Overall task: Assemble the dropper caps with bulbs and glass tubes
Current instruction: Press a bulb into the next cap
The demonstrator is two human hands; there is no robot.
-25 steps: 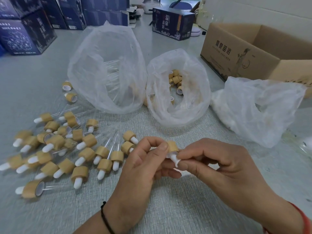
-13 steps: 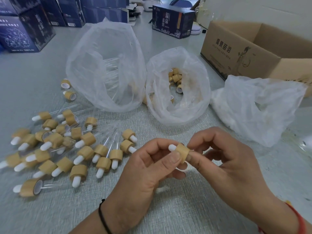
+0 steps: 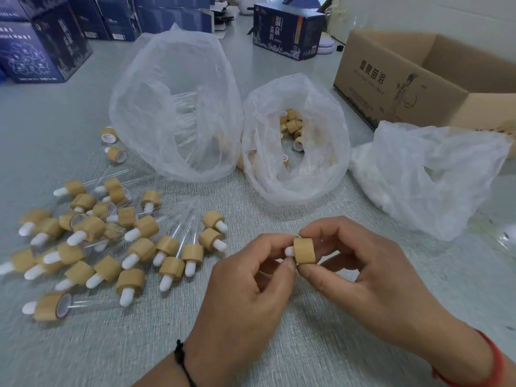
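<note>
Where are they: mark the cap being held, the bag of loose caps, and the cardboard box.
held cap (image 3: 304, 250), head view, on its bamboo side wall.
bag of loose caps (image 3: 321, 174), head view, on its plastic wall.
cardboard box (image 3: 391, 88), head view, on its printed front face.

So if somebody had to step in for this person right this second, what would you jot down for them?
Left hand: fingers pinch the white bulb end of the cap in work.
Right hand: fingers pinch the bamboo cap.
Bulb sits through the cap; no glass tube in it that I can see.
Done: a pile of droppers lies on the left of the table.
Supplies: tubes in the left bag, loose caps in the middle bag, a third bag on the right, contents unclear.
Left: add a tube to this cap, then work through the remaining caps.
</note>
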